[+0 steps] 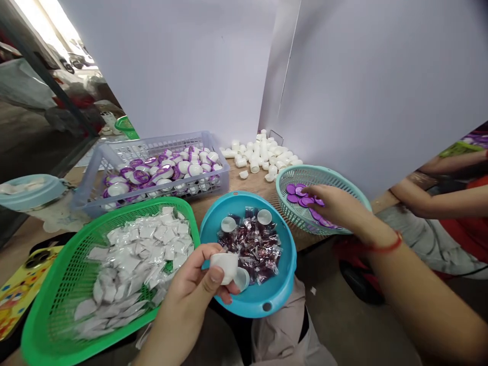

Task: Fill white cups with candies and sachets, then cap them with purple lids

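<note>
My left hand (192, 290) is closed round a small white plastic cup (225, 265), held over the near edge of a blue bowl (267, 301). The bowl holds dark wrapped packets (254, 243) and a few more white cups. My right hand (335, 206) reaches into a teal mesh basket (295, 175), its fingers curled down onto a pile of purple round lids (296, 192). A red string circles that wrist. Whether the fingertips grip a lid is hidden.
A green mesh basket (46, 315) of white sachets sits at my left. Behind it stands a grey crate (150, 195) of purple-lidded white cups, with loose white cups (263, 155) by the white partition. Another person's arms (438, 195) rest at the right. A phone case (19, 287) lies far left.
</note>
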`<state>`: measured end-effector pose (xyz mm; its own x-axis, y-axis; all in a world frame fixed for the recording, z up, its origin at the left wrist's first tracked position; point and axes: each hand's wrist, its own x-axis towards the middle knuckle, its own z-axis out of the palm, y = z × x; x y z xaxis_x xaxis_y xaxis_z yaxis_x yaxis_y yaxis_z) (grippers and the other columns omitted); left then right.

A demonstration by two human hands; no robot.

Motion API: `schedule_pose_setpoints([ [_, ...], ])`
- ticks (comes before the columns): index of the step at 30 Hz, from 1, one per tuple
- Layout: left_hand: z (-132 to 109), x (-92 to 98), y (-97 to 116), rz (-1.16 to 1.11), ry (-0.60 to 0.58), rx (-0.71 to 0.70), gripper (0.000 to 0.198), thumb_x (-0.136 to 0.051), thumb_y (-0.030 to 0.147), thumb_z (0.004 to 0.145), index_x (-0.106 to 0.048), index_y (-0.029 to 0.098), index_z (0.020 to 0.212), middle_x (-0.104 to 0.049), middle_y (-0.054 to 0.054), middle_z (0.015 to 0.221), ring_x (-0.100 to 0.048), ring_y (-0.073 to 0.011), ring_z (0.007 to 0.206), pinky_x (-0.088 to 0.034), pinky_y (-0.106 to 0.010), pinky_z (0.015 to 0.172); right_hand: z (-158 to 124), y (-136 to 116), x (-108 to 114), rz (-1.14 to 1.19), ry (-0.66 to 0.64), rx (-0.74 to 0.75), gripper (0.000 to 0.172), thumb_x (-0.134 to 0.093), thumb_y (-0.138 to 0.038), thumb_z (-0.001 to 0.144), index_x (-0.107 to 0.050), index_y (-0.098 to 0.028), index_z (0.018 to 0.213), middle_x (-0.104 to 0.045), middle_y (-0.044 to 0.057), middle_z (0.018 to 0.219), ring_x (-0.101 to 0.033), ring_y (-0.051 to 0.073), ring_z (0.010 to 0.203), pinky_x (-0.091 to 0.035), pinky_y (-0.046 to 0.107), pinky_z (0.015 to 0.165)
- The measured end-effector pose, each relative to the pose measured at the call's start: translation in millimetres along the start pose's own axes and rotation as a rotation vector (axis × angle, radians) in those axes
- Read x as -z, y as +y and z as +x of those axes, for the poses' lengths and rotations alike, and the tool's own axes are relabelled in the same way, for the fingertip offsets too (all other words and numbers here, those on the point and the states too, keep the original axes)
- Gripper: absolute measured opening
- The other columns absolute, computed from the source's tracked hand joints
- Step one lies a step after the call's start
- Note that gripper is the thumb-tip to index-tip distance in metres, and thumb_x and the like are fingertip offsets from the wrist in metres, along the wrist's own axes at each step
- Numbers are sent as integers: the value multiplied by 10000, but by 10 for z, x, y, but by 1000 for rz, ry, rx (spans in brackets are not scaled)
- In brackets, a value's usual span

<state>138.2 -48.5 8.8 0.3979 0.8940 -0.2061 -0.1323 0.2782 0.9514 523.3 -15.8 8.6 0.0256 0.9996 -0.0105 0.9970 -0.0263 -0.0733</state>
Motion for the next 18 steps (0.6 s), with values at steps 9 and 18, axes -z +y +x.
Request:
schedule_pose_setpoints([
  [9, -85, 51, -48, -98, 87, -62, 460, -917, 543, 784, -655, 250, 1022, -713, 25, 790, -726, -161, 588, -581, -233, 532, 707, 529, -390, -127, -348, -31, 235, -764, -77, 853, -770, -148, 1077, -765, 73, 1001, -727, 233, 904, -558, 358, 846],
  [18, -140, 140, 34, -127, -52, -73, 303, -980, 304, 739, -752, 238, 928, -704, -5, 850, -742, -154, 780, -599, -205, 686, 636, 659, -334, 62, -144, -86, 151, -672, -283, 1049, -713, -145, 1005, -671, 2, 869, -663, 146, 788, -557, 327, 803],
])
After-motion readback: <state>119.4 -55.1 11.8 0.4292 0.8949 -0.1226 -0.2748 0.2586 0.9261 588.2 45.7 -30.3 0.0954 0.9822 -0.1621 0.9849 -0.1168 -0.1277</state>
